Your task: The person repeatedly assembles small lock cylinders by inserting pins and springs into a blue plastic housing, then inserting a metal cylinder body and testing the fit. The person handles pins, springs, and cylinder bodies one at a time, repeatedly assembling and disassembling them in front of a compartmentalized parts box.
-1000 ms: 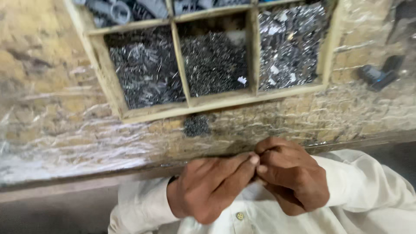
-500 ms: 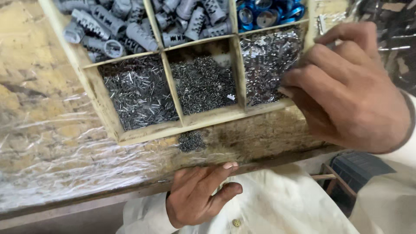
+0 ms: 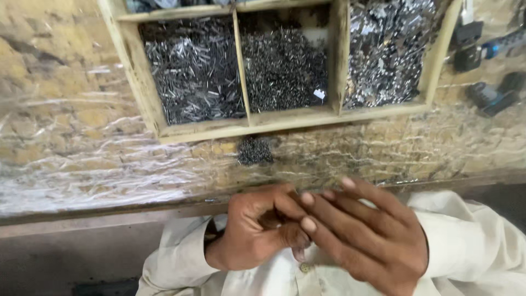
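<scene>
Below the wooden compartment tray (image 3: 164,131), the left hand (image 3: 257,233) is curled nearly closed. The right hand (image 3: 367,241) lies fingers extended, pointing up-left onto it. Whether either holds anything cannot be told.

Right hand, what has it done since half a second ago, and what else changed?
The right hand came back from over the tray down to the left hand, fingers now meeting in front of the shirt. Whether it holds anything is hidden. The left hand stayed low; tray and small dark heap unchanged.

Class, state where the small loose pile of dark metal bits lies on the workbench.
In the head view, the small loose pile lies on the workbench, just in front of the wooden tray, below its middle compartment.
</scene>
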